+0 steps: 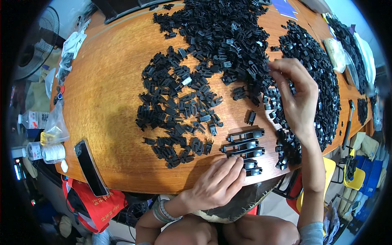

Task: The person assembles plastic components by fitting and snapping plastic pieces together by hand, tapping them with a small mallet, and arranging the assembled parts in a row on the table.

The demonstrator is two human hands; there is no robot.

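Note:
Several long black plastic parts point(249, 145) lie side by side in a row near the table's front edge. My left hand point(218, 179) is at the near left end of this row, fingers together and curled down onto the long parts; its fingertips are partly hidden. My right hand point(296, 94) is raised over the gap between two heaps, thumb and forefinger pinched at the edge of the big heap of small black clips point(232, 36). Whatever lies in that pinch is too small to make out. One small black clip point(251, 117) sits alone just beyond the row.
A looser spread of black clips point(175, 106) covers the table's middle. Another heap of glossy black parts point(322, 81) is at the right. A phone point(90, 167) lies at the front left, with bottles point(34, 151) beyond it. A hammer point(348, 122) lies along the right edge.

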